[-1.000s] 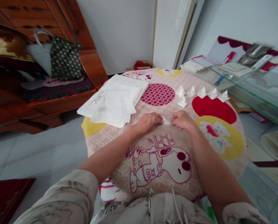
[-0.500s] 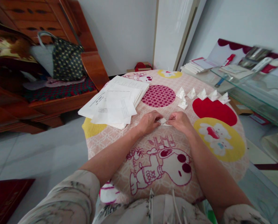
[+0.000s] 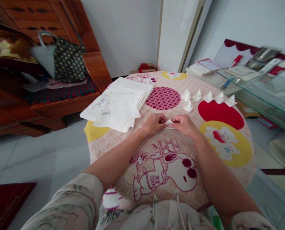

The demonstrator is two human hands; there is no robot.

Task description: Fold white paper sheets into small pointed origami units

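Observation:
Between my two hands is a small folded piece of white paper (image 3: pixel 168 122), low over the round table's patterned cloth. My left hand (image 3: pixel 155 124) pinches its left side, and my right hand (image 3: pixel 183 124) pinches the right side. Only its pointed top and a thin lower edge show; the fingers cover the rest. Beyond my right hand, several folded paper pieces (image 3: pixel 209 96) with pointed tops stand in a row, and one more (image 3: pixel 188 106) sits nearer, in front of the row's left end.
A stack of printed paper sheets (image 3: pixel 118 108) lies on the tablecloth (image 3: pixel 144 153) left of my hands. At right is a glass shelf (image 3: pixel 252 84) carrying papers, a red marker (image 3: pixel 235 61) and a metal container. A wooden bench (image 3: pixel 96 72) with a patterned bag (image 3: pixel 69 60) stands at left.
My hands have drawn closer together on the folded paper, covering more of its sides. Its top now shows as a point between my fingers. The other paper pieces have stayed put.

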